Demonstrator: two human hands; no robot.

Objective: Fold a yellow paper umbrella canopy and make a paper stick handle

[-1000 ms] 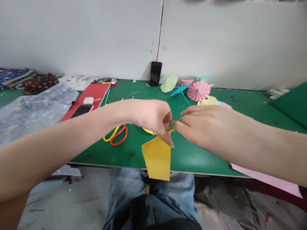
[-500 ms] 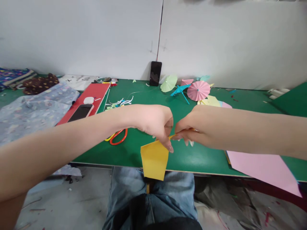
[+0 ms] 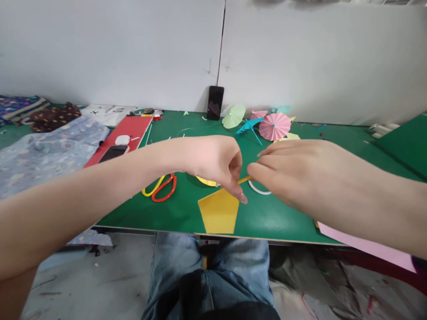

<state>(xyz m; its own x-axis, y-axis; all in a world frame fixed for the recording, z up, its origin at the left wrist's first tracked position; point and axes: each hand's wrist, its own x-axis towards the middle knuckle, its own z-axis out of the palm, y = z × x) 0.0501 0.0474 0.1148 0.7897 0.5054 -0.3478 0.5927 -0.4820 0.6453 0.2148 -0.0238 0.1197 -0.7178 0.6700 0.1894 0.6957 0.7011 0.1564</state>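
My left hand (image 3: 220, 160) is closed in a pinch on a piece of yellow paper (image 3: 219, 214) that hangs below it over the table's front. From the top of the paper a thin, tightly rolled yellow end (image 3: 245, 179) runs to my right hand (image 3: 296, 171). Its fingers are closed round that end, back of the hand up; the fingertips are mostly hidden. Just behind the paper lies a yellow paper piece (image 3: 207, 182), partly covered by my left hand. Under my right hand a white ring (image 3: 259, 190) shows in part.
Scissors (image 3: 164, 188) with red and yellow handles lie left. Paper umbrellas, one pink (image 3: 275, 126) and one green (image 3: 233, 116), stand by a phone (image 3: 215, 102) against the wall. A red folder (image 3: 131, 129) and patterned cloth (image 3: 56, 146) lie left. Pink paper (image 3: 367, 246) overhangs the front edge at right.
My right hand has rolled over, its back now turned up, and the white ring has come into view below it. The hanging yellow paper has swung up a little. My left hand keeps its pinch.
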